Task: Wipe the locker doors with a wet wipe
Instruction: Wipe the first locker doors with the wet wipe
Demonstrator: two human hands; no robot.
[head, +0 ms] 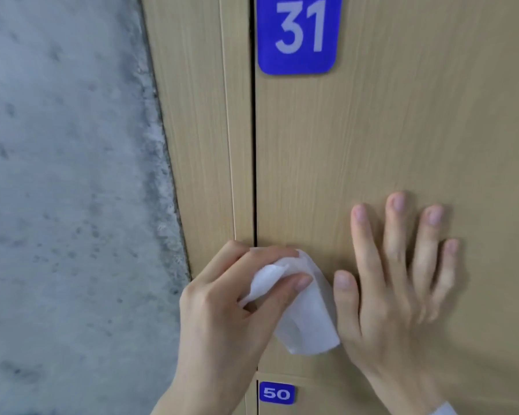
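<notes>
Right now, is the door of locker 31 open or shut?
Shut. Locker door 31 sits flush with the frame, only a thin even dark gap between; the right hand lies flat on it.

A pale wood-grain locker door (402,130), smooth and matt, fills the right of the frame. Its glossy blue plastic number plate (298,34) sits at top centre. A soft white wet wipe (306,313) lies crumpled at lower centre. Rough grey concrete wall (57,175), mottled, occupies the left.
</notes>
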